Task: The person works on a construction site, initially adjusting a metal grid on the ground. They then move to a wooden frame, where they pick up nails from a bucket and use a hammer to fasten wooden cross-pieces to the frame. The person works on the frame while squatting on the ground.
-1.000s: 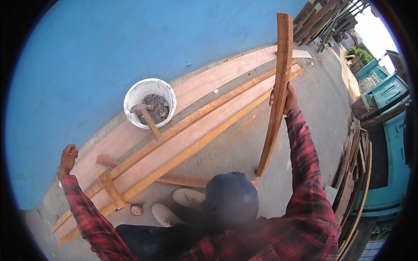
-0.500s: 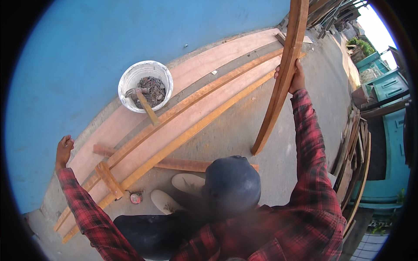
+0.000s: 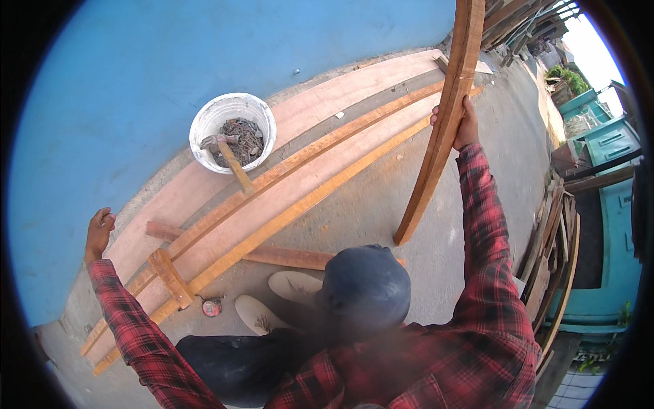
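My right hand (image 3: pixel 466 125) grips a long brown wooden beam (image 3: pixel 428 170) at about its middle. The beam stands steeply, its lower end near the grey ground beside my knee. My left hand (image 3: pixel 100 230) is raised off to the left near the blue wall, fingers curled toward the thumb; what it holds, if anything, I cannot make out. Between my hands lies a long pinkish panel (image 3: pixel 286 194) with wooden strips (image 3: pixel 306 160) along both sides. A short wood block (image 3: pixel 170 276) lies across its near left end. A claw hammer (image 3: pixel 235 163) rests in a white bucket (image 3: pixel 199 129) of nails.
A round red tape measure (image 3: pixel 212 307) sits on the ground near my shoes (image 3: pixel 259 315). Another pinkish sheet (image 3: pixel 347 91) lies along the blue wall (image 3: pixel 122 102). A brown timber (image 3: pixel 289 257) runs beneath the panel. Stacked planks (image 3: pixel 545 259) lie at the right by a turquoise structure.
The view has shifted slightly. My right hand keeps its grip on the beam, and my left hand stays raised in nearly the same place.
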A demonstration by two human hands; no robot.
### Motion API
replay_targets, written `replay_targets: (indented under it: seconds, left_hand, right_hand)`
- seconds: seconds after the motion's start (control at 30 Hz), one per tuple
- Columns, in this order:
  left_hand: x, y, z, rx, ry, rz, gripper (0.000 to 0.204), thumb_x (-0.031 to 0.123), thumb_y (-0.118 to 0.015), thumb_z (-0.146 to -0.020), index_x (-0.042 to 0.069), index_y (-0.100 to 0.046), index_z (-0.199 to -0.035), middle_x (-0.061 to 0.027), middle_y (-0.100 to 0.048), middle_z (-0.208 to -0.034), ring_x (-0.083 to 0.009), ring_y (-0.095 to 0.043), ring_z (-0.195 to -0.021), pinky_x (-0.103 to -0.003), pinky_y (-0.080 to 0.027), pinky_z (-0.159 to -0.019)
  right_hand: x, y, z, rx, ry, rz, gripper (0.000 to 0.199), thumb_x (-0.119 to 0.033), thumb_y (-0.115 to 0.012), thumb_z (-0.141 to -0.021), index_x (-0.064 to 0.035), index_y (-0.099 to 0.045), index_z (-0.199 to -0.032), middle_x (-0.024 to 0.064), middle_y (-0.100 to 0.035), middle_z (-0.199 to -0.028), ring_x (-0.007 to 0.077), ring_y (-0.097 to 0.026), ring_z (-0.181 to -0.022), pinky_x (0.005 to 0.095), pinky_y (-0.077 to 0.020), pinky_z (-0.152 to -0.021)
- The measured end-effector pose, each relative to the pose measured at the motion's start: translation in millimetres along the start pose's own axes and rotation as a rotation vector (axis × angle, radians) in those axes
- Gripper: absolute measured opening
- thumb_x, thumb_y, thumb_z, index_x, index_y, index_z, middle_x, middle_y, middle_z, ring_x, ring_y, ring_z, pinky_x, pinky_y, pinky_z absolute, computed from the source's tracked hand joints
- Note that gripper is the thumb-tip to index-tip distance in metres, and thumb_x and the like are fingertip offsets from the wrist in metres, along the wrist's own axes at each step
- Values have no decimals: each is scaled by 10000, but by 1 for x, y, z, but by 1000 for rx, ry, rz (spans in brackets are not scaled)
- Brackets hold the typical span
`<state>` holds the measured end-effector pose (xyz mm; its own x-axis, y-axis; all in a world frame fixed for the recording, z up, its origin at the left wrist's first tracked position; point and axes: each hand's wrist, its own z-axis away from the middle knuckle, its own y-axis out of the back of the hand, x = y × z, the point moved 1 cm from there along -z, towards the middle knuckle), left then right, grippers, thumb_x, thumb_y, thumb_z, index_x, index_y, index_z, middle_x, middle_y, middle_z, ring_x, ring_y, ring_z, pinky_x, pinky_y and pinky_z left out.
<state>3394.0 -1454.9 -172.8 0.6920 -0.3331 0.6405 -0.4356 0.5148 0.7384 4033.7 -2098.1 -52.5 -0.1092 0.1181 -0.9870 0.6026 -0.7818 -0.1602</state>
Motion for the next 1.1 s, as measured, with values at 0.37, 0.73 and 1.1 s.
replay_targets:
  seconds: [0.37, 0.73, 1.1]
  left_hand:
    - [81, 16, 1, 179, -239, -117, 436, 208, -593, -929, -34, -544, -1288, -179, -625, -1215, -227, -614, -1114, -346, -494, -919]
    - [423, -129, 71, 170, -719, 714, 965, 447, -749, -814, 73, -155, -1475, -269, -425, -1335, -354, -582, -1121, -443, -529, -903]
    - [375, -142, 62, 29, -478, 1424, 533, 68, -584, -870, 140, -298, -1314, -75, -546, -941, -196, -641, -810, -370, -583, -707]
  right_hand:
    - [3, -70, 16, 94, 103, 266, 609, -554, -405, -995, 19, -550, -1140, 134, -665, -869, 210, -673, -747, 330, -553, -669]
    - [64, -265, 103, -190, 243, 646, 641, -292, -775, -814, 78, -516, -1269, 203, -636, -1068, 278, -638, -962, 369, -508, -860]
    - [100, -288, 101, -497, 204, 865, 730, -329, -751, -819, 57, -366, -1304, 253, -560, -1128, 386, -599, -1036, 438, -487, -890]
